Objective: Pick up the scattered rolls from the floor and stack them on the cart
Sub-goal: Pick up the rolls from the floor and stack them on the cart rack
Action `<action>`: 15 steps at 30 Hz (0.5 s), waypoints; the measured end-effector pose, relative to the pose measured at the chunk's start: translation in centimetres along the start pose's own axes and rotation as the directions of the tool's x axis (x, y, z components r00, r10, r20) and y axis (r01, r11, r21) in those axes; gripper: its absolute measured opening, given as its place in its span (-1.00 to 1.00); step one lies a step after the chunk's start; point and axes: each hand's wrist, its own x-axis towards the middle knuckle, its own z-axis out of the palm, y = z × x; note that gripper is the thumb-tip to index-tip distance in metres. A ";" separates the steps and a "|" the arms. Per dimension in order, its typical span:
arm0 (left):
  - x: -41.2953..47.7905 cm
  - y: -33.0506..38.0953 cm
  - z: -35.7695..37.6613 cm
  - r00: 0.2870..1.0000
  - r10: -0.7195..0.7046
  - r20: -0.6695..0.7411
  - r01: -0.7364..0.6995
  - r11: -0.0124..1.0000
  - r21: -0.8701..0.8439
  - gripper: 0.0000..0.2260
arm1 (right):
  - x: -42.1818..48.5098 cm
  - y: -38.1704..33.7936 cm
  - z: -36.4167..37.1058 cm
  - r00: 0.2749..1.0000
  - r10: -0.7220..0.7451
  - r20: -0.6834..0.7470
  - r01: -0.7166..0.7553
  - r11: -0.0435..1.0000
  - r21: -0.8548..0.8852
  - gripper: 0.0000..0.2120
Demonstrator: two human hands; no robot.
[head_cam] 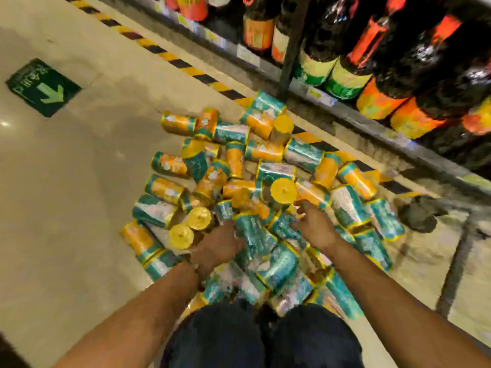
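Observation:
Several rolls in teal and orange wrappers with yellow ends lie in a heap (265, 181) on the floor in front of my knees. My left hand (218, 245) is down in the near side of the heap, its fingers curled against a teal roll (255, 236), beside two yellow-ended rolls (181, 236). My right hand (314, 227) reaches over the teal rolls on the right, its fingertips next to an upright yellow-topped roll (283, 191). Blur hides its grip. The cart's grey metal frame (455, 264) and a black wheel (417, 215) show at the right.
A low shelf (372, 120) of dark bottles with orange and green labels runs along the back right, behind a yellow-black floor stripe (164, 55). A green arrow sign (43, 87) is stuck on the beige floor at the left.

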 end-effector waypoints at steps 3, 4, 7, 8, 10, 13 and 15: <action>4.5 -1.9 3.7 0.996 -0.087 0.027 0.089 0.989 -0.116 -0.52 | 5.8 1.9 1.5 0.992 -0.116 -0.045 0.104 0.971 -0.215 -0.29; 5.7 -2.5 4.5 0.992 -0.125 0.018 0.126 0.984 -0.130 -0.47 | 7.3 2.1 1.7 0.990 -0.140 -0.027 0.125 0.946 -0.300 -0.21; 8.1 -4.3 6.3 0.981 -0.191 -0.032 0.180 0.959 -0.219 -0.37 | 10.7 3.4 3.4 0.992 -0.123 0.010 0.116 0.895 -0.431 -0.10; 8.7 -4.5 6.6 0.977 -0.211 -0.031 0.196 0.948 -0.251 -0.35 | 11.2 3.6 3.8 0.994 -0.111 0.009 0.104 0.894 -0.435 -0.09; 9.4 -4.6 7.2 0.974 -0.225 -0.035 0.197 0.910 -0.366 -0.29 | 12.2 4.1 4.5 0.996 -0.088 0.008 0.082 0.893 -0.443 -0.08; 10.8 -4.4 8.3 0.970 -0.237 -0.049 0.154 0.761 -0.630 -0.15 | 13.1 4.7 5.4 0.993 -0.092 -0.074 0.062 0.942 -0.331 0.00; 11.3 -4.5 8.8 0.967 -0.250 -0.050 0.145 0.699 -0.700 -0.28 | 13.4 5.1 5.8 0.985 -0.107 -0.137 0.079 0.978 -0.192 0.01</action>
